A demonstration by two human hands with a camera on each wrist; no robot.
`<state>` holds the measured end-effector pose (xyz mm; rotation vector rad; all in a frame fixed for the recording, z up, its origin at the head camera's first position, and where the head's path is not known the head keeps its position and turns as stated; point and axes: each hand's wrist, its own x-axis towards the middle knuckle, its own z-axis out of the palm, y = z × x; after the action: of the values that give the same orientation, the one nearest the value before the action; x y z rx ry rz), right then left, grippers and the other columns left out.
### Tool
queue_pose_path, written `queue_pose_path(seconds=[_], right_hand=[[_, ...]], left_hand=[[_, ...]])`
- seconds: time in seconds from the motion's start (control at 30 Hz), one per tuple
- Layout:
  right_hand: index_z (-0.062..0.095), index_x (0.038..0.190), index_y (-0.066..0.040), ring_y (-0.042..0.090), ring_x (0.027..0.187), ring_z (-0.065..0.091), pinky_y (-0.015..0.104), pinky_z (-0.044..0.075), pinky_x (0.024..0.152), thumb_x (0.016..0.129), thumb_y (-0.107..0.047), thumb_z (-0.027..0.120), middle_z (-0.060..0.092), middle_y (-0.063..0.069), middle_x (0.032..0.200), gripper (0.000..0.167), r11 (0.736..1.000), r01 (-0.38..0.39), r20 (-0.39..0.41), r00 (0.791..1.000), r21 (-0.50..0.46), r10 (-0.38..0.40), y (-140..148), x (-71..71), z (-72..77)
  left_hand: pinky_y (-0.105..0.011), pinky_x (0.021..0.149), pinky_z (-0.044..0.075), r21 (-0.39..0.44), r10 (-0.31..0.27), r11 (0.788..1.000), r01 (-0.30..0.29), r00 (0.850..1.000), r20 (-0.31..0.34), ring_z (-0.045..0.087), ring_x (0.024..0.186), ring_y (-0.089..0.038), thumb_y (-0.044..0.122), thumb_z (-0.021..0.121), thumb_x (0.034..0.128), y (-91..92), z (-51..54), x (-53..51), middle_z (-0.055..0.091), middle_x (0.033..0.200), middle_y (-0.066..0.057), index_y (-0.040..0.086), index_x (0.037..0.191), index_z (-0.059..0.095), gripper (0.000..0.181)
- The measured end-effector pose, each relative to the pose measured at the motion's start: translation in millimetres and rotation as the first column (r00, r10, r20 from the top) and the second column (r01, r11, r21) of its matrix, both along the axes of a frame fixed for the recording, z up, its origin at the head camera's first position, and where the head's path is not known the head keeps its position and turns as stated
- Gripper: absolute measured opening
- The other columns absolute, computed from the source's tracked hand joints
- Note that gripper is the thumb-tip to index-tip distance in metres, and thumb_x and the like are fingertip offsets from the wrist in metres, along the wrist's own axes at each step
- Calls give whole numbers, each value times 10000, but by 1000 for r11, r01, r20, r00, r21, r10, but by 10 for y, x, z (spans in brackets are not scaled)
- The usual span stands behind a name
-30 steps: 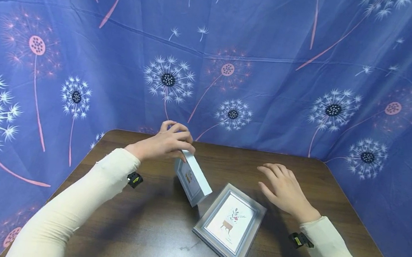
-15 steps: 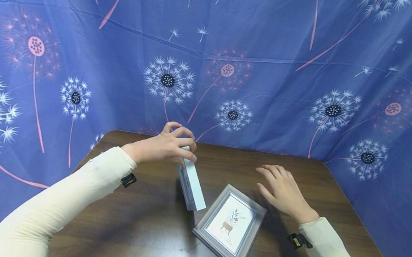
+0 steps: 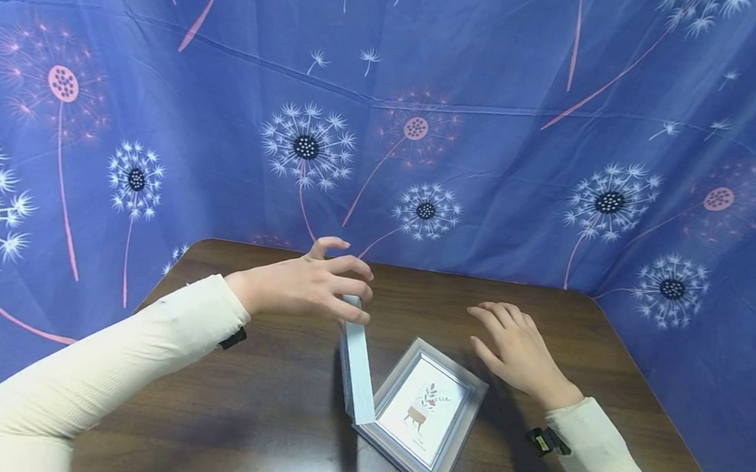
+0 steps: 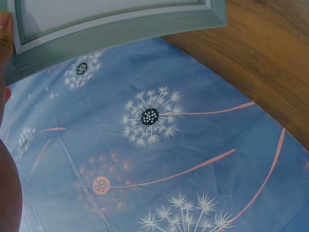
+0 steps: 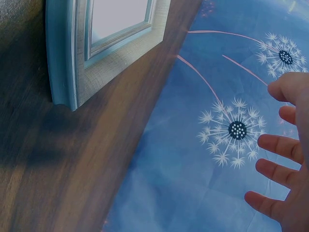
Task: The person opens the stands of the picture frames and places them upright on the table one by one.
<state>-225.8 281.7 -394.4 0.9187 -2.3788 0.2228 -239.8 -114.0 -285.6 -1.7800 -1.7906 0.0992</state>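
In the head view a light blue-grey picture frame [image 3: 359,373] stands on edge, seen nearly side-on, its near lower corner at the left corner of a second frame. My left hand [image 3: 309,286] grips its far upper end; in the left wrist view part of its border [image 4: 120,41] shows beside my fingers. The second frame [image 3: 463,423], grey with a plant picture, lies face up on the table. My right hand [image 3: 523,350] hovers to its right with fingers spread, touching nothing; the right wrist view shows the hand [image 5: 285,159] apart from a frame [image 5: 120,63].
A brown wooden table [image 3: 232,433] with rounded far corners lies under the frames. Behind it and at both sides hangs a blue cloth [image 3: 506,157] printed with white and pink dandelions.
The frame in my left hand has turned more edge-on, and its near end has come closer to me, to the lying frame's left corner. My right hand and the lying frame have hardly moved.
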Motion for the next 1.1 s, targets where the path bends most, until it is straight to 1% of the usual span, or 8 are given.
queue_pose_path(seconds=[0.1,0.2,0.33,0.4,0.6,0.73,0.9,1.1], right_hand=[[611,1253,-43,390,1097,540,589,427,838,843,-224,672,600,190,1207,452,1000,-2,0,1000,-1,2,12,4,2],[614,1252,-47,386,1096,541,588,429,837,844,-234,672,602,186,1207,453,1000,-2,-4,1000,-2,2,16,7,2],[611,1255,-49,383,1097,541,589,431,842,842,-233,678,601,186,1210,457,1000,-5,-6,1000,-3,5,15,6,3],[611,1257,-50,384,1101,541,589,430,845,842,-230,680,600,187,1213,458,1000,-11,-2,1000,-4,11,12,4,-1],[609,1266,-51,387,1122,536,582,429,862,847,-233,675,599,177,1224,461,999,-36,8,999,5,36,22,-8,-30],[608,1270,-51,390,1128,532,585,424,879,849,-234,665,596,176,1227,463,998,-54,-2,999,13,54,37,-19,-53],[607,1272,-49,402,1139,525,595,416,885,846,-224,663,582,194,1254,464,996,-92,-26,995,5,92,33,-39,-68],[598,1291,-64,400,1184,502,580,395,925,910,-289,594,550,202,1312,442,990,-140,-55,989,8,140,-36,-73,-98]], left_hand=[[-582,1019,279,-9,-10,1000,10,999,-36,477,1213,-188,424,711,814,2,42,14,582,1157,113,361,1145,648,343],[-566,1017,279,-25,-29,999,27,994,-101,483,1214,-190,280,735,847,-6,85,22,583,1180,105,361,1165,624,347],[-539,1010,289,-36,-63,998,57,978,-198,499,1209,-187,99,700,856,-6,116,10,585,1204,95,355,1183,590,430],[-533,1005,292,-36,-79,997,73,972,-219,504,1202,-188,90,680,864,-5,122,0,583,1207,92,350,1188,580,427],[-520,993,309,-35,-108,994,102,970,-217,513,1188,-190,102,630,888,-4,116,-7,584,1207,85,337,1199,572,394],[-518,994,312,-40,-107,994,101,973,-206,511,1197,-197,107,617,891,-13,104,6,583,1225,83,344,1201,567,393],[-520,997,314,-40,-102,995,96,970,-219,506,1209,-196,93,633,883,-13,103,31,577,1246,87,348,1202,565,414],[-515,988,325,-34,-103,995,98,967,-234,506,1206,-194,72,601,898,-3,106,37,574,1237,95,349,1198,563,410]])
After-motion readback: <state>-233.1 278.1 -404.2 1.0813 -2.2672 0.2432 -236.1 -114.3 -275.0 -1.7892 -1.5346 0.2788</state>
